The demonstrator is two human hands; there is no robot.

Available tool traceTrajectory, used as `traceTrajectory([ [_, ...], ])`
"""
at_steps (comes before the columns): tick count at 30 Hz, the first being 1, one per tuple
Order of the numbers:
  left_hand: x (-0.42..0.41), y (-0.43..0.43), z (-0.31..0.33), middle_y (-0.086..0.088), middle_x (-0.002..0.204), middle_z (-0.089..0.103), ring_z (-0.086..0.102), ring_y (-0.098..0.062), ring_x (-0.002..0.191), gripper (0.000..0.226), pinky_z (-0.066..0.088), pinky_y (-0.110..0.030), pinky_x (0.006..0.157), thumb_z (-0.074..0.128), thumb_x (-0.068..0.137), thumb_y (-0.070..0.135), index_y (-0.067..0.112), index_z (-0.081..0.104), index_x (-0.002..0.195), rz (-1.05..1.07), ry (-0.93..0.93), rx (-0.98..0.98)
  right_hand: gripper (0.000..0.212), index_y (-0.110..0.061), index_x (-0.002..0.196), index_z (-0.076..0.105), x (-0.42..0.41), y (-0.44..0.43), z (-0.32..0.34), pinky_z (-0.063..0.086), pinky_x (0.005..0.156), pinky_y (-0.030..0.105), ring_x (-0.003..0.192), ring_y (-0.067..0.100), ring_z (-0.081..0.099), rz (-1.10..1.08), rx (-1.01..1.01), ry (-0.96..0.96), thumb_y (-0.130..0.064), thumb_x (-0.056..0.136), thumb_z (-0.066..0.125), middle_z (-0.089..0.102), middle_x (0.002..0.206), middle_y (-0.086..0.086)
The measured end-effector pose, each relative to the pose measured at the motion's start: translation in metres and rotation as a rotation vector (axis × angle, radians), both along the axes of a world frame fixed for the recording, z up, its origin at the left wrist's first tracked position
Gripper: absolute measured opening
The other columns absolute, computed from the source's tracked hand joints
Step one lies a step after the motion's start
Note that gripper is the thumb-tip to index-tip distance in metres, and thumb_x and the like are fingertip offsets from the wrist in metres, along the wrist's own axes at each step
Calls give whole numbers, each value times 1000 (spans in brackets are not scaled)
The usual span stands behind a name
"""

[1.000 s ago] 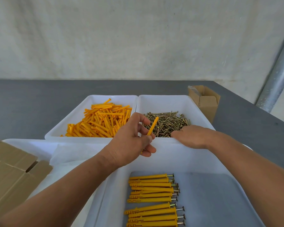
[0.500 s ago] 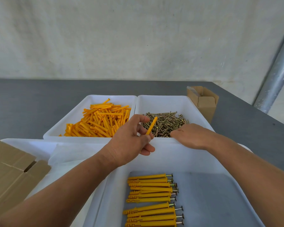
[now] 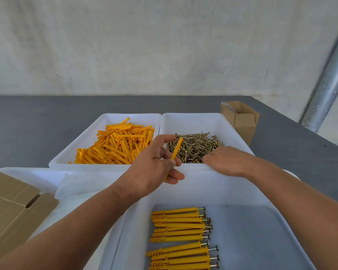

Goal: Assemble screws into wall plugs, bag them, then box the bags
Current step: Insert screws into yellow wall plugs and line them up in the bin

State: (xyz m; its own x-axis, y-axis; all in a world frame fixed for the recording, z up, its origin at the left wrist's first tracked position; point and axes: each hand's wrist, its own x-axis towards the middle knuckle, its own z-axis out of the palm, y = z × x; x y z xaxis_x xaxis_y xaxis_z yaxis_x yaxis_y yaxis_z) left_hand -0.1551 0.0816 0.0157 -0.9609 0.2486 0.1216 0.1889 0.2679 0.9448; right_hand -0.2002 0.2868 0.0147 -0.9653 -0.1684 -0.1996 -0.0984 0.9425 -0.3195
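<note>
1. One wall plug [image 3: 176,151] is pinched between the thumb and fingers of the left hand [image 3: 150,168]. It tilts up over the near edge of the screw bin [image 3: 191,116]. A slack pinch could drop it among the screws [image 3: 195,147], and it would then need fishing out.
2. The right hand [image 3: 224,160] lies palm-down at that bin's near rim, its fingers dipping towards the pile. I cannot tell whether they hold a screw. The screws lie tangled, so several may lift together or a point may prick a fingertip.
3. A screw entered crooked would likely jam in the plug's mouth, so plug and screw need to meet in line.
4. Finished sets [image 3: 181,234] lie in rows in the near bin [image 3: 203,186], under both forearms. A dropped piece could knock the rows askew.
5. Loose plugs [image 3: 121,145] fill the left bin [image 3: 105,166]. Clear bags [image 3: 82,184] and a flat carton [image 3: 10,211] sit near left, and a small open box [image 3: 242,121] stands right of the screws. Nothing lies between the two hands.
</note>
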Motion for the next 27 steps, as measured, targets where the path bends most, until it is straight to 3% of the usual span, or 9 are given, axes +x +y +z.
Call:
traceTrajectory([
  [4, -2, -1, 0, -14, 98, 60, 73, -25, 75, 50, 61, -33, 67, 44, 96, -7, 32, 55, 126, -28, 15, 2, 33, -11, 69, 40, 4, 2, 6, 25, 60, 31, 65, 15, 35, 33, -116, 7, -24, 99, 42, 39, 69, 3],
  [7, -3, -2, -1, -11, 94, 61, 73, -23, 75, 38, 60, -31, 68, 45, 96, -6, 23, 67, 108, -57, -25, 22, 27, -6, 79, 61, 8, 8, 10, 36, 65, 30, 72, 16, 49, -3, -252, -11, -26, 95, 52, 57, 78, -1],
  [9, -3, -3, -1, -9, 93, 62, 73, -22, 76, 35, 60, -30, 68, 46, 96, -5, 20, 69, 103, -60, -36, 50, 21, -21, 87, 73, 10, 11, 13, 45, 72, 27, 86, 13, 60, -15, -302, -18, -28, 94, 54, 68, 92, -5],
  [15, -7, -7, -2, -12, 91, 69, 73, -23, 78, 23, 59, -29, 66, 47, 96, -6, 11, 63, 97, -26, -95, 247, 19, -31, 83, 70, 12, 11, 17, 40, 67, 17, 90, 0, 60, 65, -292, 19, -21, 93, 57, 67, 95, -19],
  [19, -10, -10, 1, -12, 85, 72, 73, -24, 77, 18, 59, -29, 62, 46, 97, -4, 7, 60, 97, 21, -189, 445, 10, -32, 83, 67, 10, 7, 17, 46, 68, 22, 83, 3, 62, 70, -335, 251, -28, 92, 63, 69, 88, -14],
  [22, -12, -13, 4, -14, 83, 73, 73, -23, 75, 17, 59, -28, 59, 46, 98, 1, 5, 62, 98, 54, -266, 581, 12, -31, 81, 65, 11, 0, 26, 47, 60, 20, 67, 0, 64, 39, -501, 373, -28, 93, 63, 70, 75, -12],
  [27, -12, -14, 6, -17, 87, 74, 74, -25, 77, 25, 58, -27, 58, 41, 101, 5, 3, 66, 99, 88, -305, 661, 9, -30, 89, 61, 23, -15, 38, 55, 50, 29, 63, 16, 72, 38, -758, 313, -30, 97, 57, 66, 68, -4],
])
